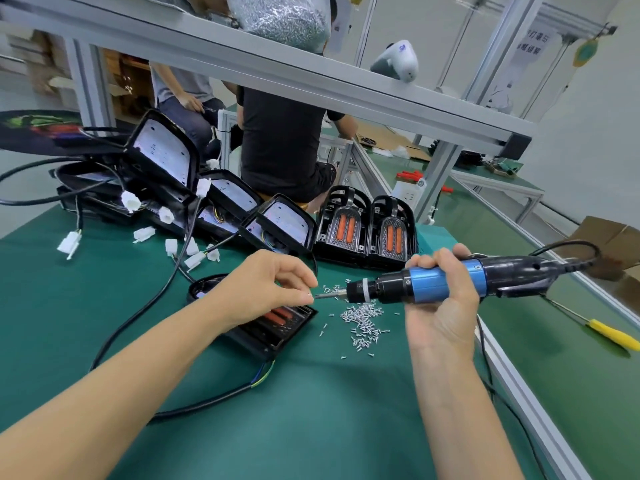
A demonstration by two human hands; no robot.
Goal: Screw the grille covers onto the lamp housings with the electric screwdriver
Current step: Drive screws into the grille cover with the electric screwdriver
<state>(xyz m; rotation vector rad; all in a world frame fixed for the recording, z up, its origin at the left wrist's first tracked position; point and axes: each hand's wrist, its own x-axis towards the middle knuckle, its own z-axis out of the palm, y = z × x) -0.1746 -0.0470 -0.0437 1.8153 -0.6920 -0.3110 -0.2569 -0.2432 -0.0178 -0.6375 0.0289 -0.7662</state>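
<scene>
My right hand (445, 292) grips the blue-and-black electric screwdriver (433, 284), held level with its bit pointing left. My left hand (273, 289) pinches a small screw at the bit's tip (320, 296). Under my left hand lies a black lamp housing (277, 327) with orange lenses and a grille cover, its cable running toward me. A loose pile of small silver screws (362, 322) lies on the green mat just below the screwdriver.
Several black lamp housings with white connectors (166, 157) are stacked at the back left. Two upright lamps with grille covers (365, 226) stand behind the screws. A yellow-handled screwdriver (614, 336) lies at the right. A person in black (280, 143) sits beyond the bench, under an aluminium frame rail (311, 74).
</scene>
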